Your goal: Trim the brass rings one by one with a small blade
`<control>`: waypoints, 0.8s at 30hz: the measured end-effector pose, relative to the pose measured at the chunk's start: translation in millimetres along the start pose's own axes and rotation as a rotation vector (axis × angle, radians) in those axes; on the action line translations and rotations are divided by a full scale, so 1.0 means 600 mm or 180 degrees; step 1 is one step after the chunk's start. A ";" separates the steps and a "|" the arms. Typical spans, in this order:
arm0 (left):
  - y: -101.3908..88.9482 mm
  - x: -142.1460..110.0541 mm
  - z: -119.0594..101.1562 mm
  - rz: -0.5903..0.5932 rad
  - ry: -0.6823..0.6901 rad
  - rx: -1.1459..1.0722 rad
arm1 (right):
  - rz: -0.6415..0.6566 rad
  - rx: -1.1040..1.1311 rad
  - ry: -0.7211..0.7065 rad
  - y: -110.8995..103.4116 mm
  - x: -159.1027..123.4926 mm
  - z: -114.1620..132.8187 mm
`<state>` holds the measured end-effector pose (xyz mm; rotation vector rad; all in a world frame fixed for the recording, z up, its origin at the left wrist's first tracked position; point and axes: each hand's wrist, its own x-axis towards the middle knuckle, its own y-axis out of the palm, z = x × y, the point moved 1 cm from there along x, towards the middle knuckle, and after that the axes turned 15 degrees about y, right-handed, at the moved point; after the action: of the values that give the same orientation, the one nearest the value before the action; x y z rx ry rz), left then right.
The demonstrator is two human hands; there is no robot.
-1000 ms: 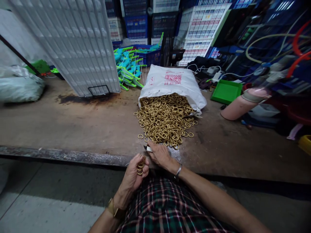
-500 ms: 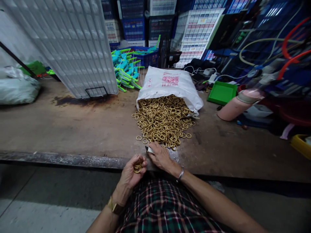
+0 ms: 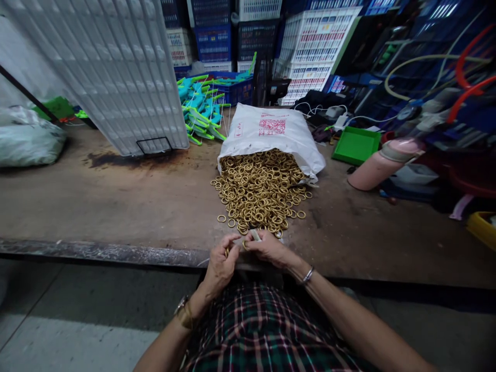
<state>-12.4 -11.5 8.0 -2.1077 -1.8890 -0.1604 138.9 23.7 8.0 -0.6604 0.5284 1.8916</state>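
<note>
A heap of gold-coloured rings [image 3: 258, 196] spills out of a white sack [image 3: 248, 137] with red print, toward the table's front edge. Just in front of the heap, my left hand [image 3: 221, 263] is closed on several of these rings, mostly hidden by the fingers. Beside it, nearly touching, my right hand [image 3: 271, 249] pinches a single gold ring [image 3: 245, 245]. It also grips a small tool with a pale handle [image 3: 256, 235], whose kind I cannot make out.
A clear ribbed plastic panel [image 3: 127, 93] stands at the left. Turquoise and green plastic pieces [image 3: 203, 111] lie behind it. A green tray [image 3: 357, 145] and a pink bottle [image 3: 382, 168] are on the right. Stacked crates [image 3: 306, 49] rise at the back.
My left hand has moved up and right, turning its back upward. My right hand has drawn slightly right from the heap's edge, and a ring now shows at its fingertips.
</note>
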 end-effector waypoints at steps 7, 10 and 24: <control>0.005 0.004 0.002 0.0901 0.0795 0.0222 | 0.0863 0.0671 0.0444 -0.004 -0.010 -0.013; 0.005 0.004 0.000 0.0793 0.0605 0.0315 | 0.0972 0.0695 0.0442 -0.001 -0.013 -0.014; 0.020 0.002 -0.009 0.0426 -0.0437 0.0031 | -0.0696 -0.0689 -0.0628 0.008 -0.017 -0.013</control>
<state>0.2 -13.2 11.3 -2.2824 -1.8092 0.0239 139.2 9.9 9.2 -0.6347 0.1201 1.7950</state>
